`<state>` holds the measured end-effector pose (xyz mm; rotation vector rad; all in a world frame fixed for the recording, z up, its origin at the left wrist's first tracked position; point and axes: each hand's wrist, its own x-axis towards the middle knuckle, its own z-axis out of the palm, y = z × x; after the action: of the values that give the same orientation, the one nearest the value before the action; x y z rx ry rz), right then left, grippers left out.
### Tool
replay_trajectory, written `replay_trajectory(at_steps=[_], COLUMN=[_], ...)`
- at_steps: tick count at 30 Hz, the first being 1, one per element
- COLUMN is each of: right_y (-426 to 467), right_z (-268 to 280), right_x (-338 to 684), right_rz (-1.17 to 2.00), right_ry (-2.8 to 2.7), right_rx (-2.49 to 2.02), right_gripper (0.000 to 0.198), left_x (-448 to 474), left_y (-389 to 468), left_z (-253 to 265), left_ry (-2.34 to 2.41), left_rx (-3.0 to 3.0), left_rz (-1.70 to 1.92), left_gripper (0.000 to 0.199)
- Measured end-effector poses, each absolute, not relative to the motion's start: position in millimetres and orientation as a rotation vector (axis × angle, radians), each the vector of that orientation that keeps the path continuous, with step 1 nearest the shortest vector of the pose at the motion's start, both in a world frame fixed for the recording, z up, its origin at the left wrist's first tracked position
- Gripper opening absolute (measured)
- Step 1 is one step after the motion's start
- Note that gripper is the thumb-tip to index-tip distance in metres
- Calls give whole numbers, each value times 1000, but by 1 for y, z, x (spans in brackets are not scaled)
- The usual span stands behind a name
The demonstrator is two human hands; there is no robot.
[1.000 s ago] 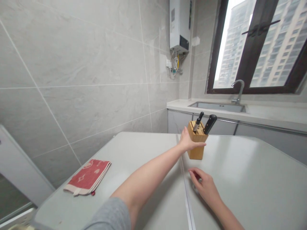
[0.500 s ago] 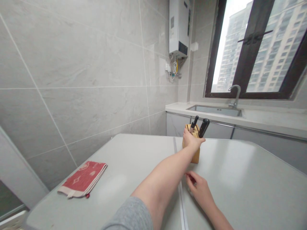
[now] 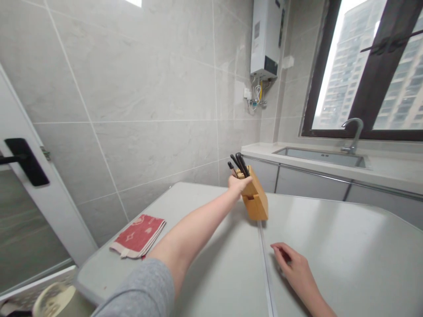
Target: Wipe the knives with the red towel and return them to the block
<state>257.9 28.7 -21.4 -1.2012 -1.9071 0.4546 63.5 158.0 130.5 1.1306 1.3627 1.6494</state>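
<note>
My left hand [image 3: 238, 184], on an outstretched arm, grips the upper side of a wooden knife block [image 3: 257, 204] with its fingers partly hidden behind it. Several black knife handles [image 3: 243, 164] stick out of the block's top and lean to the left. The block is over the seam near the far edge of the table; whether its base rests fully on the surface I cannot tell. My right hand [image 3: 293, 263] lies low over the table, right of the seam and apart from the block. Its fingers are loosely curled in towards the thumb, with nothing seen in them.
A folded red cloth [image 3: 139, 235] lies on the left of the pale table [image 3: 218, 281]. Behind the table runs a counter [image 3: 393, 174] with a sink and tap [image 3: 355, 134]. A door with a black handle [image 3: 27, 161] and a beige container [image 3: 59, 301] are at left.
My left hand has turned the knife block, so its handles now point left and another face shows. The view has swung left. My right hand stays curled near the table.
</note>
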Motion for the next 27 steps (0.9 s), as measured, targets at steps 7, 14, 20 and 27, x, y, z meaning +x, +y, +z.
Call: replay_trajectory(at_steps=[7,14,20,27], right_y=[26,30,36,35], right_z=[-17,-23,-30,-29], right_x=[254,255,255,256], right_rz=[436,374,368,352], right_ry=[-1908,-1855,-1847,-1825], right_rx=[-1200,-1253,-1306,-1363], right_gripper=[29,30,33,34], left_x=[-78,-179,-230,-257], left_y=[134,102,93,89], left_z=[158,153,142,130], left_ry=[1666,1986,2188,2261], left_rx=[1313,1267,1230,1226], left_rz=[1693,1755,1778,1749], left_gripper=[36,47,46,47])
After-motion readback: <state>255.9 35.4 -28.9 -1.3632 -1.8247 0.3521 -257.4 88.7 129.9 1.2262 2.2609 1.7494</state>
